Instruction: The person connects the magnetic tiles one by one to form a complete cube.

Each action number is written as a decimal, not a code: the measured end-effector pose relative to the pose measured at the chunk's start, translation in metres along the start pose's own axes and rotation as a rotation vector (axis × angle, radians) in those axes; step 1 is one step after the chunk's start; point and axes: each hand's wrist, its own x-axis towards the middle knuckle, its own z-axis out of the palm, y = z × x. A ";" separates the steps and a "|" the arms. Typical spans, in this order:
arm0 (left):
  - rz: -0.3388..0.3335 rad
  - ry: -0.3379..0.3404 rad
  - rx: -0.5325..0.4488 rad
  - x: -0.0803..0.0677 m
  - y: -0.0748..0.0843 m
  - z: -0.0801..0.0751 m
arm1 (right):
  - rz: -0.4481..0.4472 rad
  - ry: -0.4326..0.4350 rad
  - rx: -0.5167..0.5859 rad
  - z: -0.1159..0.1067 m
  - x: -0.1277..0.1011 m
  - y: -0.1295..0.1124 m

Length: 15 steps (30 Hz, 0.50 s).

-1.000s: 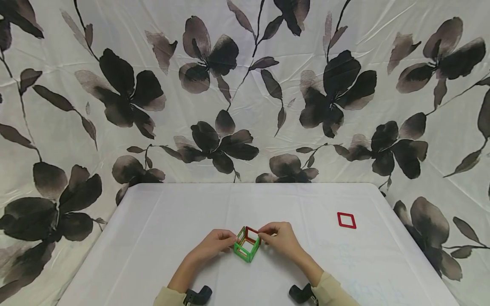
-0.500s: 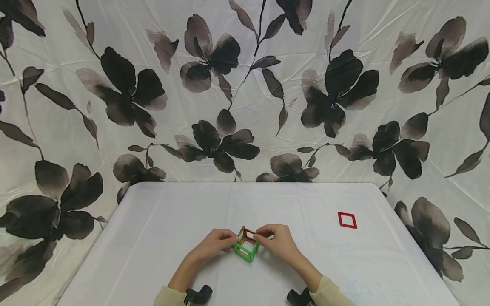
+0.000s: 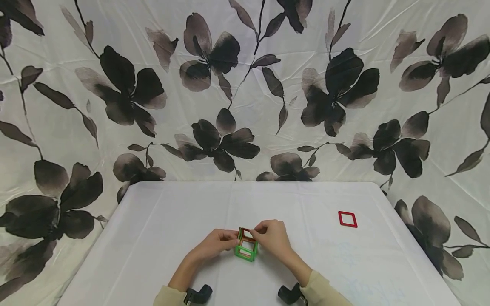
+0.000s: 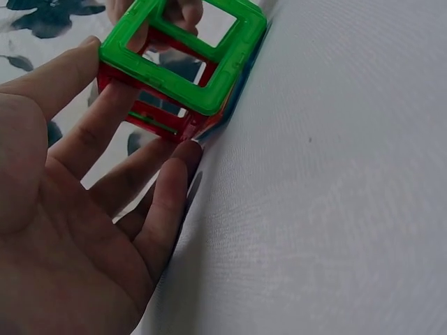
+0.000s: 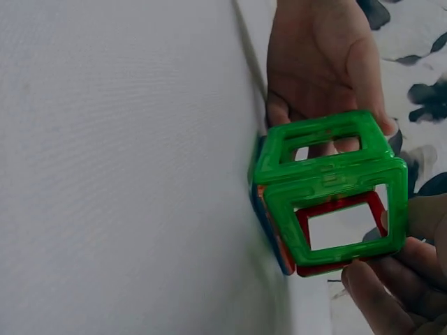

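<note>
Between my two hands an open-topped box of magnetic tiles [image 3: 245, 257] stands on the white table. Its green square frames [image 5: 335, 178] face me, and red frames [image 5: 328, 269] make up farther sides. Along its base a blue and orange edge shows in the right wrist view. My left hand [image 3: 212, 245] pinches the box's left wall between thumb and index finger, the other fingers [image 4: 167, 202] bent loosely below. At the back right corner my right hand [image 3: 274, 239] pinches a wall, with its thumb on the inner side. The fingertips partly hide the far corners.
A single red square tile [image 3: 340, 219] lies flat at the back right of the white table [image 3: 172, 212]. Behind the table's far edge hangs a floral cloth [image 3: 268, 127]. Black wrist devices [image 3: 199, 295] sit on both forearms.
My right hand has shifted slightly left and its fingers have moved along the back right wall. The box has turned a little, its front facing me more squarely. My left hand stays nearly still.
</note>
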 end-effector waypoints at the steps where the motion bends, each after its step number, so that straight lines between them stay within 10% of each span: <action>1: 0.003 -0.002 0.003 0.000 -0.001 0.000 | -0.001 0.002 -0.005 0.001 0.000 0.000; 15: 0.016 -0.053 0.021 -0.002 0.002 -0.003 | -0.021 -0.102 0.097 -0.007 -0.006 0.002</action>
